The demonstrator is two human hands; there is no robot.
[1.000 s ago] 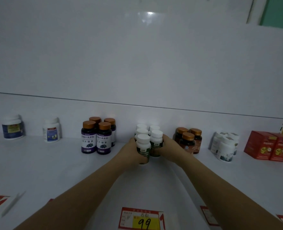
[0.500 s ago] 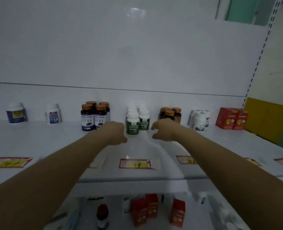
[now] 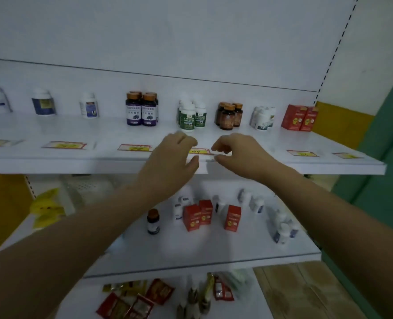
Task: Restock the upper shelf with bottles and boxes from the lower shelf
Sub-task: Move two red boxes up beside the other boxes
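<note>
3 white shelves fill the view: the upper shelf (image 3: pixel 52 155) crosses from 9 to 3 o'clock, the lower shelf (image 3: pixel 190 247) sits toward 6 o'clock, and a bottom shelf (image 3: pixel 94 293) carries red and gold packets. 2 bare forearms rise from 7 and 5 o'clock to the upper shelf's front edge. The left hand (image 3: pixel 167 162) and right hand (image 3: pixel 239 153) hover there, fingers loosely curled, holding nothing, just apart from each other. At 12 o'clock from them stand the green-label bottles (image 3: pixel 192 116), flanked by purple-label bottles (image 3: pixel 141 109) at 11 o'clock and amber bottles (image 3: pixel 228 113) at 1 o'clock. On the lower shelf, below the hands, 3 red boxes (image 3: pixel 210 216) stand near a dark bottle (image 3: pixel 153 222), with blurred white bottles (image 3: pixel 283 229) at 4 o'clock. 1 price tag (image 3: pixel 199 151) shows between the hands.
</note>
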